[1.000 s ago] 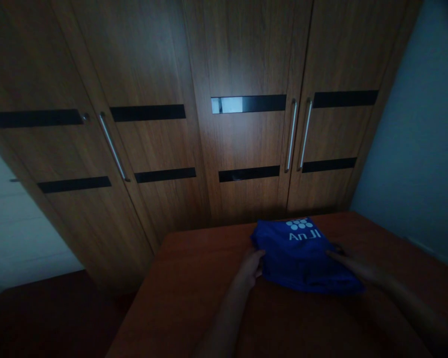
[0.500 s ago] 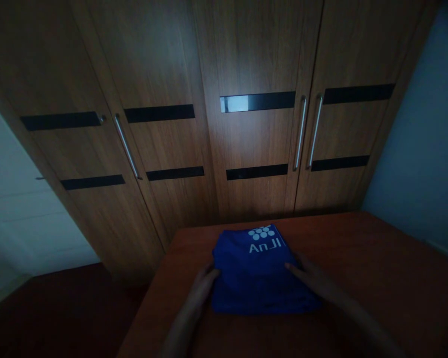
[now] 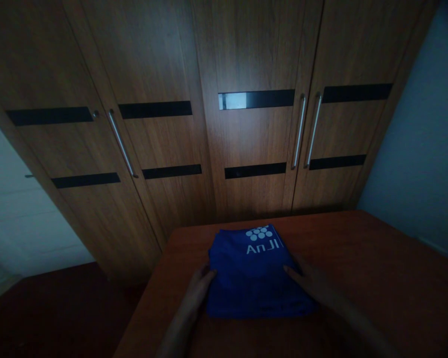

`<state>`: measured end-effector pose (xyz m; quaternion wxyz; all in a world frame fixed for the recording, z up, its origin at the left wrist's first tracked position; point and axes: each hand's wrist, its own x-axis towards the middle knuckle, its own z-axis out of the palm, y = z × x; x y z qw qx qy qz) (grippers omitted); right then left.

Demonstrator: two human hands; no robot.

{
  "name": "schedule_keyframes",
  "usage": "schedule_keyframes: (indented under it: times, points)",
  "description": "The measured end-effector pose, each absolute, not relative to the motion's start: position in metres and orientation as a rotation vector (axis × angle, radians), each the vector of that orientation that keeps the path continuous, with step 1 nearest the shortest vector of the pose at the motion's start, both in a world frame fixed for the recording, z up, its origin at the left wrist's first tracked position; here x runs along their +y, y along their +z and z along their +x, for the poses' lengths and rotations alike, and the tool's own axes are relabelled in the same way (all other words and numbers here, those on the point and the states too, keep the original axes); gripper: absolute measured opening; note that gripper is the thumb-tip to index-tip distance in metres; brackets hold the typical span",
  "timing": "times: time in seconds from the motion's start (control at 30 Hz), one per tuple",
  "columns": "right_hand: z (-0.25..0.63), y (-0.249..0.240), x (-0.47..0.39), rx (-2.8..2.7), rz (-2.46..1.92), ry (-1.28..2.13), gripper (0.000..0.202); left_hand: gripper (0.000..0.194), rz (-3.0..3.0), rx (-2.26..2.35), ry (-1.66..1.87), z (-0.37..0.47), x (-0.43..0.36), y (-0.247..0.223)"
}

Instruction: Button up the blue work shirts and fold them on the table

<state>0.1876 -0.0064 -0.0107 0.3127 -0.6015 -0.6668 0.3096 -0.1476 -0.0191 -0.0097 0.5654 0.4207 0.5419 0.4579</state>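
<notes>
The left hand (image 3: 200, 284) and right hand (image 3: 309, 282) grip opposite sides of the folded blue cloth (image 3: 248, 281) between them, the table (image 3: 343, 243) below.

Two bare forearms reach over the tabletop (image 3: 388, 258), palms facing inward and hands well apart. The left forearm (image 3: 177, 330) slants toward the far edge, near the left edge, its wrist (image 3: 187, 309) almost straight. The left hand (image 3: 197, 289) is loosely bent, its thumb (image 3: 211, 274) angled inward, the fingertips partly hidden. The right forearm (image 3: 354, 320) comes in on a flatter diagonal, leading toward the far left corner. The right hand (image 3: 312, 284) points its thumb (image 3: 293, 275) inward, forefinger stretched beyond it toward the far edge; the other fingers are lost in shadow.
</notes>
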Motion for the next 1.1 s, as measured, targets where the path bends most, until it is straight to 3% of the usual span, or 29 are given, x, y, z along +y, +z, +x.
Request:
schedule_keyframes:
  times: [0.17,0.37,0.47,0.63,0.87,1.1]
  points:
    - [0.195,-0.011,-0.013,-1.79,-1.608,0.774,0.055,0.038,1.128,1.316,1.049,-0.149,-0.018,-0.01]
    - [0.18,0.008,-0.015,-1.94,-1.696,0.099,0.05,0.047,1.586,1.797,1.04,-0.151,-0.017,-0.003]
    - [0.155,0.022,-0.016,-2.037,-1.561,-0.003,0.044,0.042,1.797,1.849,1.028,-0.148,-0.019,0.001]
    - [0.102,0.029,-0.021,-2.096,-1.32,0.288,0.041,0.04,1.761,1.723,1.108,-0.144,-0.02,-0.002]
    - [0.054,0.016,-0.018,-1.899,-1.235,0.838,0.049,0.051,1.549,1.545,1.239,-0.136,-0.025,0.0]
    - [0.045,0.015,-0.015,-1.542,-1.148,1.317,0.053,0.043,1.467,1.103,1.196,-0.118,-0.041,0.019]
